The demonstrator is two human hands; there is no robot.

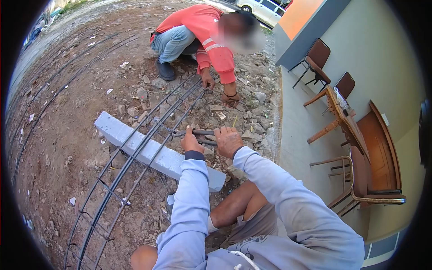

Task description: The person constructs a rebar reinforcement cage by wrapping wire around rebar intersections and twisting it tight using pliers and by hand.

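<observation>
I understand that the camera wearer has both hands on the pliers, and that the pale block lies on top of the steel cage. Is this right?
Not quite: the block lies under the cage, whose bars cross over it, as the head view shows. The left hand and right hand are indeed on the pliers.

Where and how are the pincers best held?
Probably by the free ends of the two long handles, coming from the wearer's right: the pincers lie crosswise, their head toward the rebar cage and their handles pointing away. The right hand is already at those ends; the left hand is nearer the head.
</observation>
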